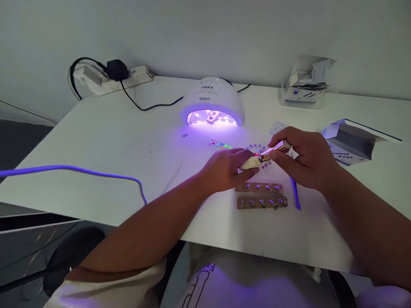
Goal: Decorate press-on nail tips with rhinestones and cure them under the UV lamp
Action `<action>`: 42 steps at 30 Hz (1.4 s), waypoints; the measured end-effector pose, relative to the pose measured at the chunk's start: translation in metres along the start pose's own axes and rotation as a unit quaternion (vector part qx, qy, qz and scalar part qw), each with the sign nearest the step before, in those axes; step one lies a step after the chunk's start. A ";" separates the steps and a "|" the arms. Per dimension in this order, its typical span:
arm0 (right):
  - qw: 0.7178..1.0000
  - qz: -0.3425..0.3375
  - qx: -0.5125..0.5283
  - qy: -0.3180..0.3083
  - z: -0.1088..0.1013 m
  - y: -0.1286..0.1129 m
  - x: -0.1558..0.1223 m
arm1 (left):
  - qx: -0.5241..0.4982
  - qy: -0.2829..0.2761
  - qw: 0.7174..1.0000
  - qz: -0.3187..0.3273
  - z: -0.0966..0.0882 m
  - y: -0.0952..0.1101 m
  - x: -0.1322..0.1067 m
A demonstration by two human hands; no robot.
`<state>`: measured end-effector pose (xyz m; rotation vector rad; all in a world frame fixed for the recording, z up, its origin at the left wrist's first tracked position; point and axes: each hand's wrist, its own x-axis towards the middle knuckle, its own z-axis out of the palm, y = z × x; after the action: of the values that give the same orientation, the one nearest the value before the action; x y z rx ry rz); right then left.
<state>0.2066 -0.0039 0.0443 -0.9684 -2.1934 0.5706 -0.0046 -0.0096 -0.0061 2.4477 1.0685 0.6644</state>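
Observation:
My left hand (226, 167) is closed around a small cream bottle (250, 163), which looks like a nail polish bottle and lies tilted up to the right. Fingers of my right hand (303, 156) grip its shiny rose-gold cap (278, 149). Cap and bottle meet at the neck, and I cannot tell whether the cap is loose. Under and behind the hands are small round gems (259, 146), partly hidden. Nearer to me lie two brown strips (260, 202) bearing several shiny nail tips. A slim purple-lit tool (296, 196) rests below my right hand.
A white nail lamp (213, 96) glows purple at the back, with a small object inside. Coloured gems (221, 146) lie before it. An open alcohol pads box (349, 143) and a clear tray (298, 102) stand right. A power strip (105, 83) and cable (70, 168) lie left.

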 end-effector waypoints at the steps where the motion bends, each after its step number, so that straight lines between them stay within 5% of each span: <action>1: 1.000 0.005 0.004 0.000 0.001 0.000 0.000 | 0.000 0.001 1.000 0.003 0.000 0.000 0.000; 18: 1.000 0.021 0.001 -0.013 0.003 0.001 0.000 | 0.002 -0.007 1.000 -0.003 -0.003 0.000 0.000; 42: 0.985 0.027 0.118 0.121 -0.005 -0.001 -0.006 | -0.028 0.008 1.000 0.011 -0.002 -0.011 0.002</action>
<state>0.2127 -0.0081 0.0463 -0.9205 -1.8448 0.6826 -0.0113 -0.0008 -0.0094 2.4125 1.0168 0.7138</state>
